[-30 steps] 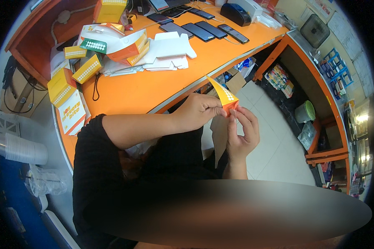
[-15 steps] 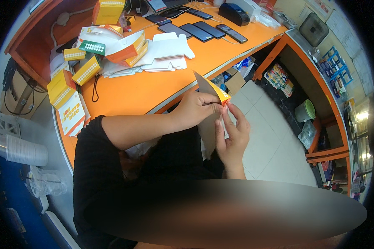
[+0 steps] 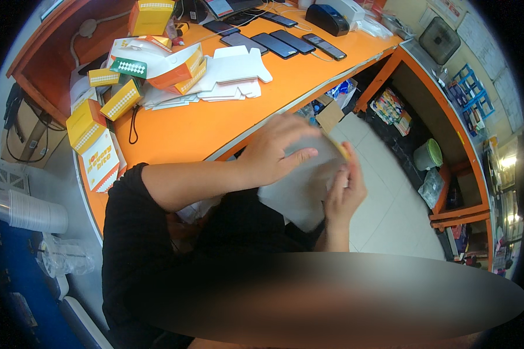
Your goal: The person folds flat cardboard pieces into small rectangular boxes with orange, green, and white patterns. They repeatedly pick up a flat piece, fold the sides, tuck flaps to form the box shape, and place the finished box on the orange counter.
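A folding food carton (image 3: 305,192) hangs over my lap, its plain greyish inner face turned up and a thin yellow edge showing at the right. My right hand (image 3: 344,189) is closed on the carton's right edge, fingers and thumb pinching it. Over the upper left part of the carton is my left hand (image 3: 276,148), its thumb stretched out and its fingers apart, blurred by motion. Whether the left fingertips touch the board I cannot tell.
On the orange table (image 3: 174,131) lie flat white carton blanks (image 3: 233,75), several folded yellow cartons (image 3: 87,125) and a row of phones (image 3: 291,42). Stacked clear plastic cups (image 3: 29,210) stand at the left. An orange-edged shelf unit (image 3: 448,145) runs along the right.
The carton has swung from edge-on to showing its broad inner face. My right hand has moved right with it. My left hand has let go of the yellow corner and spread its fingers.
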{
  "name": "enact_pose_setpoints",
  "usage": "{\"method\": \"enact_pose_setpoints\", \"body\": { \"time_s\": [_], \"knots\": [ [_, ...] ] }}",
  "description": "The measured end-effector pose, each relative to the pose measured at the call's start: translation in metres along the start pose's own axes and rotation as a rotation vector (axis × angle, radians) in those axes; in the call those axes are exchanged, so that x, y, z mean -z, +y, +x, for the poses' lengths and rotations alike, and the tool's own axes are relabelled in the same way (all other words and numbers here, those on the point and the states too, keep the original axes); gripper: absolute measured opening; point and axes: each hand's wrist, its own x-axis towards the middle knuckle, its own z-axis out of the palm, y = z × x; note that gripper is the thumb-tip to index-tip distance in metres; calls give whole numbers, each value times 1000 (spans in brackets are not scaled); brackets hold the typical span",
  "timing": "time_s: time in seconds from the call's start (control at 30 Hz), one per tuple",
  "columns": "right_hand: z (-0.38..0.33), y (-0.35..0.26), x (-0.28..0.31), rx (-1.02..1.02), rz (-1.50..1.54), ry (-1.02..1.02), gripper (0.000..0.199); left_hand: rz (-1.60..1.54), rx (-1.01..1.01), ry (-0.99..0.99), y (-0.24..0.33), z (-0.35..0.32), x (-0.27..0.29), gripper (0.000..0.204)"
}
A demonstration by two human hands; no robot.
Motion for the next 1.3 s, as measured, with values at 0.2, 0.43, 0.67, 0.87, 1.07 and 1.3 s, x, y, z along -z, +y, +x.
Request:
{"method": "enact_pose_setpoints", "body": {
  "time_s": [0.2, 0.43, 0.67, 0.87, 1.07, 1.3],
  "knots": [
    [10, 20, 20, -131, 121, 125, 34, -220, 458, -111, -4, 13, 16, 31],
    [3, 23, 5, -61, 146, 63, 26, -381, 404, -52, -8, 2, 6, 13],
    [-4, 18, 0, -309, 839, -109, 45, -119, -187, -175, 5, -10, -3, 10],
    [1, 4, 0, -465, 876, -134, 31, -191, 91, -227, 7, -12, 3, 16],
    [9, 1, 13, -605, 910, -282, 23, 11, -159, -149, -3, -3, 8, 14],
    [-5, 2, -3, -218, 414, -8, 15, -274, 101, -180, 2, -1, 14, 8]
  ]
}}
